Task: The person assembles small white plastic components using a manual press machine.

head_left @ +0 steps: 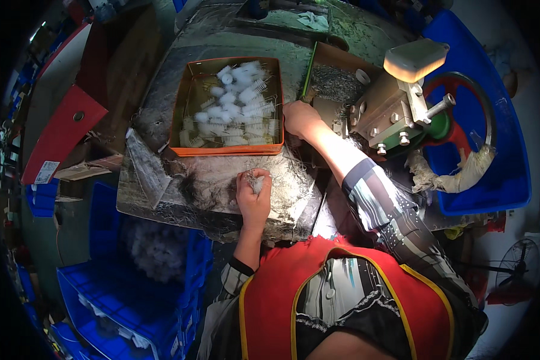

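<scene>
White brush (258,185) is clasped in left hand (253,204), right hand (302,120) grip unclear; red panel (66,132) bears label (46,172).

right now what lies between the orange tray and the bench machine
In the head view, the right hand, beside the orange tray, and a brown bin of grey wiry scraps lie before the bench machine.

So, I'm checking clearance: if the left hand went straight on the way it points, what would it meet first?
Most likely the near wall of the orange tray, ahead of the left hand; height is unclear here, so it might clear the rim.
</scene>
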`<state>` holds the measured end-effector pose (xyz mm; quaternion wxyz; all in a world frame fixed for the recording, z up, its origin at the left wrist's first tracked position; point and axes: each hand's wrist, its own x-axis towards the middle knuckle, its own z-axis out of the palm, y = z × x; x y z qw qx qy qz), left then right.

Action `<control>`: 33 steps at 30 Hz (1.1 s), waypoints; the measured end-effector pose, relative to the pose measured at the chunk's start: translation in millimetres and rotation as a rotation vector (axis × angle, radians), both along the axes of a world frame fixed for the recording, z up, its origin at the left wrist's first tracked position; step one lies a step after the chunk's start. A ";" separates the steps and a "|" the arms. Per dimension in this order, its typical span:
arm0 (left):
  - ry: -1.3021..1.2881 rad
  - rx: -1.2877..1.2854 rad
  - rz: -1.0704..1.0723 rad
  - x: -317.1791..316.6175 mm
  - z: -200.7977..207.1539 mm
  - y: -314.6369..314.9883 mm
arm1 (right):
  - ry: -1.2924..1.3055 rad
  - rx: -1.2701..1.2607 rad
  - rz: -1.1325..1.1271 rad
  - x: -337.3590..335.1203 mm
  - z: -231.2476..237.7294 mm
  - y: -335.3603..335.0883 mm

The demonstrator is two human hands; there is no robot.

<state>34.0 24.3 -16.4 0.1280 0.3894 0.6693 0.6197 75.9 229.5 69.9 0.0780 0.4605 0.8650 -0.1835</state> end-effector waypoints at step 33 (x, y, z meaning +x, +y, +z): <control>0.138 -0.028 -0.100 -4.7 -93.8 11.6 | 1.001 -0.039 0.712 -112.2 121.6 -219.9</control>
